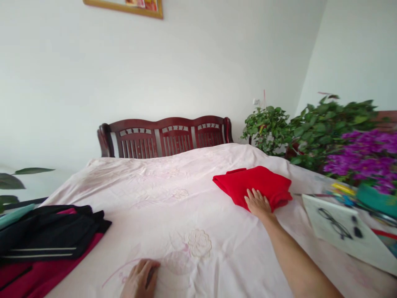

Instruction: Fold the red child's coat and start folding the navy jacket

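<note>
My left hand (140, 279) is lying nearest me, fingers loosely curled on the pink sheet (173, 194), gripping nothing. My right hand (257, 203) is pressing flat, fingers spread, on the folded red garment (260, 182) lying to the right on the bed. Dark clothes (49, 236) are sitting far left.

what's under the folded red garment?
The folded red garment lies on the pale pink embroidered sheet, with the right hand pressed flat on its near edge. Anything between garment and sheet is covered and cannot be seen.
</note>
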Motion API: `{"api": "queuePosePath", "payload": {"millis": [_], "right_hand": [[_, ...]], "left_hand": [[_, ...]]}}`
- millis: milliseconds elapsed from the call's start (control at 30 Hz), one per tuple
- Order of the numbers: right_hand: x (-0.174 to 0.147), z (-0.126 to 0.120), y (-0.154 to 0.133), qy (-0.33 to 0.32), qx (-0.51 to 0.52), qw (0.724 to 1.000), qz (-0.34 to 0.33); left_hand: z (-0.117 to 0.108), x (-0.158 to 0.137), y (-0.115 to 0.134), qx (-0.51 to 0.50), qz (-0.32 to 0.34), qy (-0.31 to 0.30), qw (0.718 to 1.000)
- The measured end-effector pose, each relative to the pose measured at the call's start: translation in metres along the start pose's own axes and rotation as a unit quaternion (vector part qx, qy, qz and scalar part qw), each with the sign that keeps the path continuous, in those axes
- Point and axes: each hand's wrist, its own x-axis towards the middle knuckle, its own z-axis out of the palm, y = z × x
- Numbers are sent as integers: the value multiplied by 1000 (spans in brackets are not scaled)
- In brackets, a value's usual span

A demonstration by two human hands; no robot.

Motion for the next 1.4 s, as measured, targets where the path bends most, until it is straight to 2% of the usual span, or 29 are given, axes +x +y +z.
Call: {"api": "queuePosePath", "payload": {"millis": [100,167,267,333,433,567,700,900,1033,1200,1400], "right_hand": [[-11,-6,-13,12,-15,1000,4],[-33,-2,-31,41,-29,999,-22],[-82,24,-58,72,-57,989,-116],[-112,46,-71,51,-69,981,-172],[-137,65,-80,35,-85,975,-202],[-143,64,-85,37,-95,973,-207],[-154,60,-84,44,-89,973,-207],[-182,57,-79,73,-29,965,-252],[-188,52,-81,66,-41,966,-247],[-186,54,-83,67,-60,972,-219],[-181,61,-77,88,-32,969,-229]], "left_hand": [[-1,-1,15,43,-15,-14,999],[-2,-1,25,93,-40,-13,995],[-1,-1,36,158,-69,-11,985],[1,0,38,171,-66,-10,983],[6,0,35,170,-55,-11,984],[11,-1,28,165,-47,-26,985],[8,-9,26,152,-20,-67,986],[-17,-40,17,129,36,-115,984],[-40,-59,5,146,42,-122,981],[-61,-72,-21,174,18,-96,980],[-75,-81,-45,207,-93,-46,973]]}}
